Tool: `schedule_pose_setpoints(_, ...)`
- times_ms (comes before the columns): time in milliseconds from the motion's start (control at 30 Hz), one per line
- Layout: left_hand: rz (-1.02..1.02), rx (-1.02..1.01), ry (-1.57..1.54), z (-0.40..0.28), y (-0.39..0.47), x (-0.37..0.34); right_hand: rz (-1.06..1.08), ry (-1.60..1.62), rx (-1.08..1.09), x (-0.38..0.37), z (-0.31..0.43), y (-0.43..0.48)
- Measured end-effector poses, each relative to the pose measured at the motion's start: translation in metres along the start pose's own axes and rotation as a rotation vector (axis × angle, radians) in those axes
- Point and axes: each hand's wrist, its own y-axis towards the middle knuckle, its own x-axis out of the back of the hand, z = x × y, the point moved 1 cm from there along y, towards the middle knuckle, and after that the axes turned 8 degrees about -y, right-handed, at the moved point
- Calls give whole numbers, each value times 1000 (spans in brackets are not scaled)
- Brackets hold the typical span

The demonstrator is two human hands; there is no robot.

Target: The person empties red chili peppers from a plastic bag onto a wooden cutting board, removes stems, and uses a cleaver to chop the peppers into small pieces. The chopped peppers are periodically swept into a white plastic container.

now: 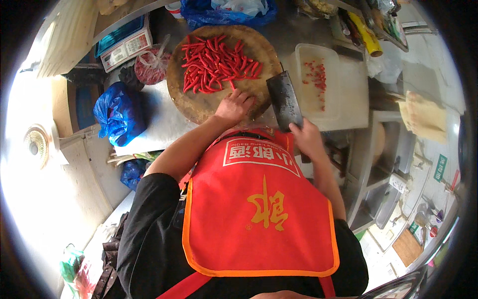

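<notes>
A heap of red chili peppers [214, 63] covers the upper part of a round wooden chopping block [179, 99]. My left hand [235, 106] rests low on the block at the heap's near edge, with a red chili [232, 85] at its fingertips; whether the fingers grip it cannot be told. My right hand [308, 138] holds a cleaver [284, 101] with a dark blade, whose far end lies over the block's right edge. Right of the blade stands a translucent plastic tub [336, 78] with small cut red pieces [317, 76] in it.
Left of the block are a scale [125, 50], a clear bag of red contents [152, 67] and a blue plastic bag [117, 112]. Another blue bag [227, 13] stands behind the block. A yellow tube-shaped package [366, 35] lies at the back right. Metal shelving [373, 164] stands on the right.
</notes>
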Motion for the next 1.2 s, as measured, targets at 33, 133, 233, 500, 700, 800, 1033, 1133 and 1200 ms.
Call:
schedule_pose_setpoints(33,-27,27,-12,3,-8,3,-12,-15,10,0,0,0)
schedule_pose_setpoints(133,-138,64,41,19,-25,14,-5,-75,50,1,3,1)
schedule_pose_setpoints(233,-216,47,31,44,-12,20,86,-182,57,3,8,2)
schedule_pose_setpoints(500,-211,124,-27,18,-23,17,92,-229,171,2,12,11)
schedule_pose_setpoints(700,-271,67,-139,-3,-20,5,110,-346,205,-7,13,9)
schedule_pose_setpoints(800,-237,15,-171,-4,-22,9,147,-438,250,-8,22,12)
schedule_pose_setpoints(1033,-189,-33,-173,-1,-23,10,55,-474,344,11,42,11)
schedule_pose_setpoints(1133,-200,-32,-150,-1,-22,9,246,-616,287,4,47,10)
schedule_pose_setpoints(1200,-208,-24,-148,0,-22,9,232,-538,327,1,50,15)
